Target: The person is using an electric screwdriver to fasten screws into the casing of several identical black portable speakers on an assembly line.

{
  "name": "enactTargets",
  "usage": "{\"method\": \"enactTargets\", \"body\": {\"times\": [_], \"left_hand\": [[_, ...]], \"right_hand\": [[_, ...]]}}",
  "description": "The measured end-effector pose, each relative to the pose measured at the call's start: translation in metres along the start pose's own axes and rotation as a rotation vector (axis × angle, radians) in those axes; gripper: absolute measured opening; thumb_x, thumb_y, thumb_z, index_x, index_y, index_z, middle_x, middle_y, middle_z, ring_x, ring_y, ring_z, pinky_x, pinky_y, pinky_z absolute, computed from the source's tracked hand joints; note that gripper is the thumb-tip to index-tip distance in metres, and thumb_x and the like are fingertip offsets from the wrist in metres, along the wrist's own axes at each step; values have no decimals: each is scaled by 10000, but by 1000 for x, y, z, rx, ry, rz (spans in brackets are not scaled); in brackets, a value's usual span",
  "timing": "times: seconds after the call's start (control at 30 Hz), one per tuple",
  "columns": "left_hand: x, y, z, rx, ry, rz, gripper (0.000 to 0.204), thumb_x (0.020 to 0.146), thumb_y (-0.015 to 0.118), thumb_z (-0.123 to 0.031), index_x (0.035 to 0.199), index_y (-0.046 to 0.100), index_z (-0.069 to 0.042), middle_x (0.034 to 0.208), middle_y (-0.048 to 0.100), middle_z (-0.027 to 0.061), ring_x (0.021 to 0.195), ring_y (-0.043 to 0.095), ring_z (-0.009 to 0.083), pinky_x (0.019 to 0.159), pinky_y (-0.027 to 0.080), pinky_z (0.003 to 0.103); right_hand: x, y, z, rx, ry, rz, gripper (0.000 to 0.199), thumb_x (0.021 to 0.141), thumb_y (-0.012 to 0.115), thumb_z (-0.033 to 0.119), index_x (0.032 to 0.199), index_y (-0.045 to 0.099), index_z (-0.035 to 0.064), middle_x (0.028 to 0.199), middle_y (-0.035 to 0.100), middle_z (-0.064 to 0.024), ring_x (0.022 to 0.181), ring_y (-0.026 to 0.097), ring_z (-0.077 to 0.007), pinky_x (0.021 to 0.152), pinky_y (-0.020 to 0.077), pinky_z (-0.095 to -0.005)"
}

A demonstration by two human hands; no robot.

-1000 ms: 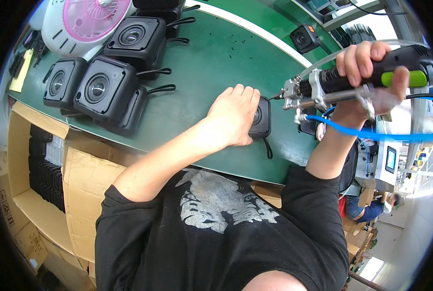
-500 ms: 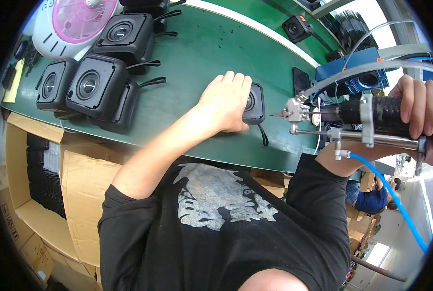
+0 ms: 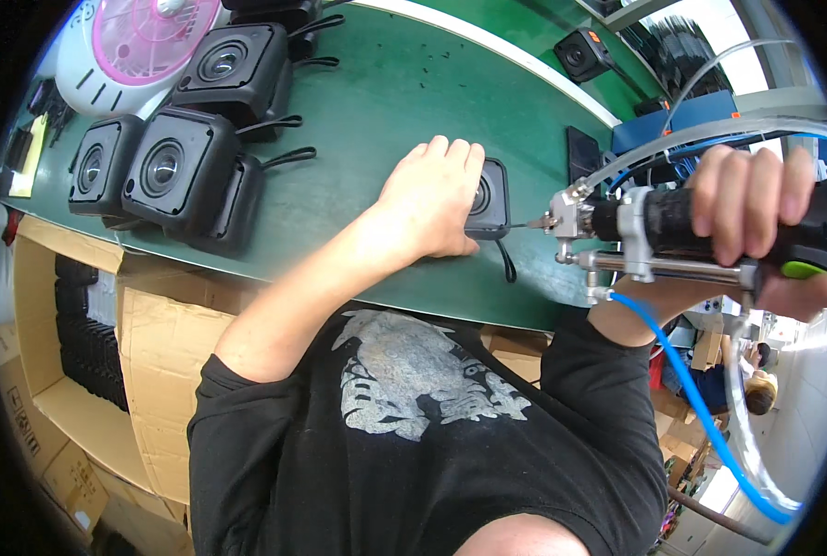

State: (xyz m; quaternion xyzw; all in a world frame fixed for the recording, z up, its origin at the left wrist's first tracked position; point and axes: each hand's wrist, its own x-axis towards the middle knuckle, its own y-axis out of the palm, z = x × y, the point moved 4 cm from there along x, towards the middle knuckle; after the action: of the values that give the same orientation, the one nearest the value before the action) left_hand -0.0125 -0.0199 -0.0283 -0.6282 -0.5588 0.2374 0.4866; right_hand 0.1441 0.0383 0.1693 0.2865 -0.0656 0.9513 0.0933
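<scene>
Seen from above, a worker in a black T-shirt leans over a green workbench (image 3: 367, 130), where a black speaker (image 3: 494, 199) lies near the front edge, about midway along. The left hand (image 3: 432, 196) is spread over the speaker's left part, fingers together on top and thumb at the near side, holding it. The right hand (image 3: 757, 208) is wrapped round a power screwdriver (image 3: 664, 221), held sideways, its thin tip at the speaker's right edge; whether they touch cannot be told. The chief risk seems to be a slip: if the tip meets the corner off-line, it could skid across the casing and scratch it, or jab towards the left fingers. A loose grip might let the speaker turn under pressure, and its strap (image 3: 509, 261), hanging beside the tip, could get caught. A blue hose (image 3: 678, 371) and a clear hose (image 3: 701, 141) trail from the tool and might drag on it. To the left, a cluster of finished-looking speakers (image 3: 177, 171) stands beside a pink and white fan (image 3: 154, 42), straps poking out towards the working arm. Dark specks (image 3: 432, 57) are scattered farther back, and an open cardboard box (image 3: 177, 371) sits below, left of the worker
</scene>
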Motion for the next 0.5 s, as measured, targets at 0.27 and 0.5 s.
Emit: {"method": "enactTargets", "body": {"times": [0.27, 0.5], "left_hand": [[4, -3, -3, 14, -20, 73, 884, 562, 853, -424, 1187, 479, 76, 1071, 552, 174, 1030, 533, 314, 919, 457, 386], [1, 0, -2, -307, 48, -186, 1037, 655, 829, -481, 1335, 354, 141, 1296, 458, 282, 1218, 455, 398, 1057, 377, 446]], "right_hand": [[7, 18, -14, -87, -5, -282, 488, 845, 698, 486, 957, 452, 81, 697, 506, 1, 553, 534, -133, 569, 434, -289], [58, 30, 33, -321, -107, -1083, 665, 931, 474, 630, 1098, 458, -14, 815, 553, -157, 625, 597, -282, 543, 512, -463]]}}
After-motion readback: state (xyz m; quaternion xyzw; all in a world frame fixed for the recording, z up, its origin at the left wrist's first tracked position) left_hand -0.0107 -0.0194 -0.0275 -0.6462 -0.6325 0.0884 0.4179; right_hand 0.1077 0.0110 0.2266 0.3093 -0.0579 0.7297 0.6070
